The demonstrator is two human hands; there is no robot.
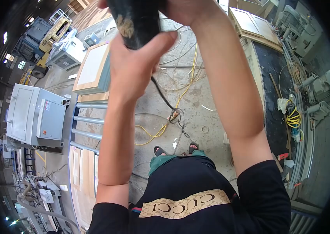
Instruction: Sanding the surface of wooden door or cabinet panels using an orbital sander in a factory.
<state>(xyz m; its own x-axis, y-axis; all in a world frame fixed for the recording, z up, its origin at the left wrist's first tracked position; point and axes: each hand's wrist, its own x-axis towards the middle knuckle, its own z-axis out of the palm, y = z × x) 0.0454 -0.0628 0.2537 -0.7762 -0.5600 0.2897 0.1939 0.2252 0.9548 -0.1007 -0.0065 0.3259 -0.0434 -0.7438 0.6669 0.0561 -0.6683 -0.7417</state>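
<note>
Workshop floor [196, 124]: grey concrete, a yellow cable [193, 70] crossing the frame's centre.
Black tool [143, 23]: top centre, partly cut off; probably quite heavy, stiff, maybe slippery; best taken around its thick body.
Your left hand [135, 64]: grasping this body, spread wide, thumb near its lower end.
Your right hand [182, 11]: beside it, top edge; grip hidden, impossible to judge.

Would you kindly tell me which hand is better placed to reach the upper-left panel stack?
Probably the left hand: it is nearer the panel stack, though it holds the black tool.
</note>
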